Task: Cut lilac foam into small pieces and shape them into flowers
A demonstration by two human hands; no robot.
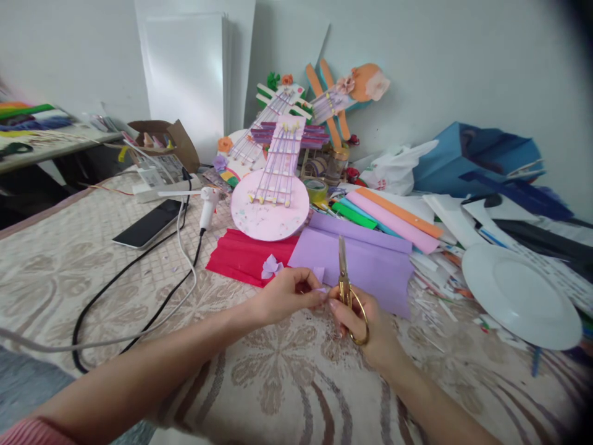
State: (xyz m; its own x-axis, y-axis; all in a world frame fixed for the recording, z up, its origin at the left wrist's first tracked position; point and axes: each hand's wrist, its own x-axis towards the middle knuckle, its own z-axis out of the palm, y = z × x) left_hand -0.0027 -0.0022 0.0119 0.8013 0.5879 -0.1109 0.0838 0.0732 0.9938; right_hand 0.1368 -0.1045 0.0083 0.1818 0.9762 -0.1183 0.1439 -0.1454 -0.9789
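Observation:
My left hand [290, 295] pinches a small piece of purple crepe paper [320, 290], mostly covered by the fingers. My right hand [359, 318] is wrapped round gold-handled scissors [343, 272], their blades pointing up and away from me. Its fingertips meet those of my left hand at the paper piece. Behind both hands lies a purple crepe paper sheet [361, 262], partly hidden. A purple paper flower [272, 266] rests on the red crepe paper [245, 256] just beyond my left hand.
A pink paper-plate guitar [270, 213] leans at the back among other craft instruments. On the left are a white glue gun [208, 209], a phone [147, 224] and looping cables. A white plate [521, 295], paper rolls [393, 219] and scraps lie on the right.

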